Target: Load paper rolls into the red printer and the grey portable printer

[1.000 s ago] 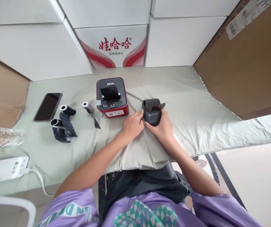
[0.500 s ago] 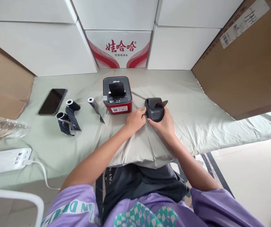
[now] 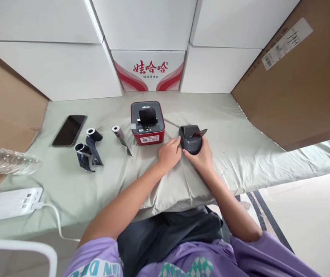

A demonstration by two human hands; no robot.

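Note:
A small black portable printer (image 3: 192, 146) stands on the cloth near the front edge, with a dark strip of paper (image 3: 201, 133) sticking out of its top to the right. Its right side is gripped by my right hand (image 3: 204, 159), thumb at the front corner and fingers around the far side, partly hidden. My left hand (image 3: 169, 154) is closed, fingers curled, index finger pressed against the printer's left side. Left of that hand is a larger red and black label printer (image 3: 147, 125) with black paper coming out of its top slot.
On the left lie several paper rolls, among them a dark roll (image 3: 94, 134) and a pale roll (image 3: 117, 131), beside a phone (image 3: 69, 130). A plastic bottle (image 3: 12, 161) and a white power strip (image 3: 10, 204) are further left. White boxes (image 3: 150, 71) and a cardboard box (image 3: 297, 88) border the bed-like surface.
The view has shifted, so everything sits slightly lower and mostly further right in the picture. Both hands keep their places at the portable printer, which stays on the cloth.

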